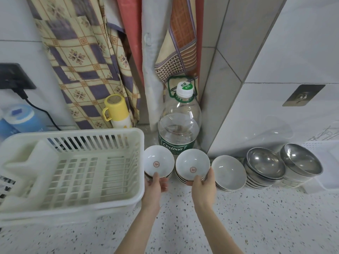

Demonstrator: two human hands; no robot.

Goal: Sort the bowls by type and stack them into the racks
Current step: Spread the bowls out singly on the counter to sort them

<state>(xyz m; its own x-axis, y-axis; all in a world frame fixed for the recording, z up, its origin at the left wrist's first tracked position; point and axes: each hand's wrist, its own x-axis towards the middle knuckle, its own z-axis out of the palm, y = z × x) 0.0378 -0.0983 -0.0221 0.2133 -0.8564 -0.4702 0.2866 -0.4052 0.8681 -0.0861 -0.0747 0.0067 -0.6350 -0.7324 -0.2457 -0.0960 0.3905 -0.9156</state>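
Observation:
Two stacks of white ceramic bowls with a red emblem inside stand on the speckled counter. My left hand (155, 184) grips the left stack (158, 160) at its near rim, thumb over the edge. My right hand (202, 184) grips the right stack (192, 164) the same way. A third stack of plain white bowls (229, 172) sits just to the right. Two stacks of steel bowls (264, 163) (300, 161) follow further right. A cream plastic rack (73, 167) stands at the left, nothing in it.
A large water bottle (178, 121) stands behind the emblem bowls by the wall corner. A yellow cup-topped flask (117, 110) and hanging cloths are behind the rack. A white tray (328, 162) lies at the far right.

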